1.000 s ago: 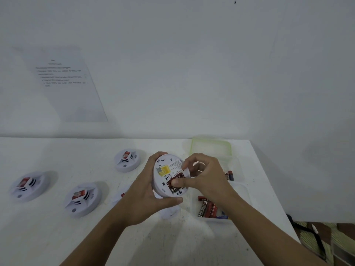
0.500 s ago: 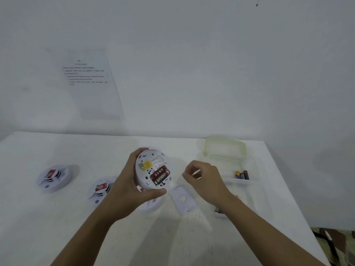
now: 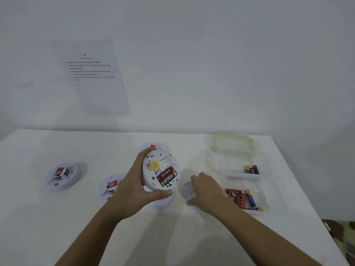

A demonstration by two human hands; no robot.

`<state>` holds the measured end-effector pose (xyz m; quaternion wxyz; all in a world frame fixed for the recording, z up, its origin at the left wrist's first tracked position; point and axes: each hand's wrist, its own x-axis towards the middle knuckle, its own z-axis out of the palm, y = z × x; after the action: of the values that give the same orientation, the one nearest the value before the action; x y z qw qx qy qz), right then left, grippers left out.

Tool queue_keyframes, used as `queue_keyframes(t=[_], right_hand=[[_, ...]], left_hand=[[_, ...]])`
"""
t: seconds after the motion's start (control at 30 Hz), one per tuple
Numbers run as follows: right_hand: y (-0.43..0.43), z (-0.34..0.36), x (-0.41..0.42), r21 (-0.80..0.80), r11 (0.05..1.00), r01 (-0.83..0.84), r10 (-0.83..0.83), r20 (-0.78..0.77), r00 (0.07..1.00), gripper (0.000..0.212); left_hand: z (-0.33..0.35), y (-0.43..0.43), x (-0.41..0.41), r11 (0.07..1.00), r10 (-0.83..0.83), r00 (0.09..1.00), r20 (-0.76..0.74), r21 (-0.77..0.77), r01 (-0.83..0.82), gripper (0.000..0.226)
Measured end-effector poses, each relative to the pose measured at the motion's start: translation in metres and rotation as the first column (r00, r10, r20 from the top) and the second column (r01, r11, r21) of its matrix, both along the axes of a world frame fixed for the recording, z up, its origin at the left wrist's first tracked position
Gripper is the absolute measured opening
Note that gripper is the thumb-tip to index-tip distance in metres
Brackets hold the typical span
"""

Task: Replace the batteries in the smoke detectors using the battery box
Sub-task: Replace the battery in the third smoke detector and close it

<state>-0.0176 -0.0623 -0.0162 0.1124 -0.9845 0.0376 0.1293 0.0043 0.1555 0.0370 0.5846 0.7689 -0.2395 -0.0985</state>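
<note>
Lowest in view: two bare forearms over the white worktop (image 3: 57,227).

Left hand (image 3: 134,187) wrapped round the held smoke detector (image 3: 163,162), thumb along the near edge, fingers (image 3: 146,152) curled over the far edge. Unit lifted clear of the worktop, tilted, back side toward the camera. Battery bay uncovered, with two red cells (image 3: 166,176) seated side by side; yellow label (image 3: 153,166) just above them.

Directly beneath, a hidden detector (image 3: 163,203) on the worktop, mostly covered by the hand.

Right hand (image 3: 207,191) palm down over a small white cover (image 3: 187,189) lying flat just right of the held unit, fingers loosely bent about its edges. Firm pinch or mere touch: impossible to tell.

Further right, the battery box (image 3: 269,175), made up of two clear tubs. Near tub (image 3: 272,196) with loose batteries (image 3: 240,198), red and blue-yellow, in a jumble. Far tub (image 3: 226,162) with three batteries (image 3: 252,169) together at its right side.

To the left, a middle detector (image 3: 110,186), partly behind the left wrist, and a left detector (image 3: 62,176) well apart from it, each face up with a red tag.

Behind the held unit, a far detector (image 3: 153,146), only its top edge visible. Green-rimmed lid (image 3: 233,144) at the back of the far tub.

On the wall, a printed sheet (image 3: 94,79), text too blurred to read.
</note>
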Motion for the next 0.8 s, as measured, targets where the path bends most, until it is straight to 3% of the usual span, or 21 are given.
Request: queue_keyframes(t=[0.23, 0.43, 0.6, 0.73, 0.8], right_hand=[[0.002, 0.001, 0.005, 0.06, 0.996, 0.061, -0.063, 0.03, 0.998, 0.056], [-0.012, 0.002, 0.001, 0.247, 0.968, 0.043, -0.111, 0.269, 0.957, 0.011], [-0.032, 0.041, -0.01, 0.66, 0.751, 0.024, -0.375, 0.396, 0.838, 0.007], [-0.031, 0.065, -0.025, 0.76, 0.628, -0.167, -0.377, 0.485, 0.789, 0.012], [-0.03, 0.071, -0.032, 0.753, 0.616, -0.231, -0.358, 0.529, 0.769, 0.017]], left_hand=[[-0.004, -0.01, -0.009, 1.0, -0.015, 1.0, -0.025, 0.002, 0.015, 0.1], [-0.01, -0.017, -0.019, 0.999, -0.041, 0.997, -0.061, 0.004, 0.041, 0.099], [-0.008, -0.024, -0.021, 0.999, -0.029, 0.998, -0.061, 0.017, 0.03, 0.097], [-0.004, -0.035, -0.023, 0.999, -0.039, 0.999, -0.034, 0.021, 0.04, 0.093], [-0.002, -0.041, -0.023, 0.999, -0.041, 0.999, -0.02, 0.022, 0.042, 0.093]])
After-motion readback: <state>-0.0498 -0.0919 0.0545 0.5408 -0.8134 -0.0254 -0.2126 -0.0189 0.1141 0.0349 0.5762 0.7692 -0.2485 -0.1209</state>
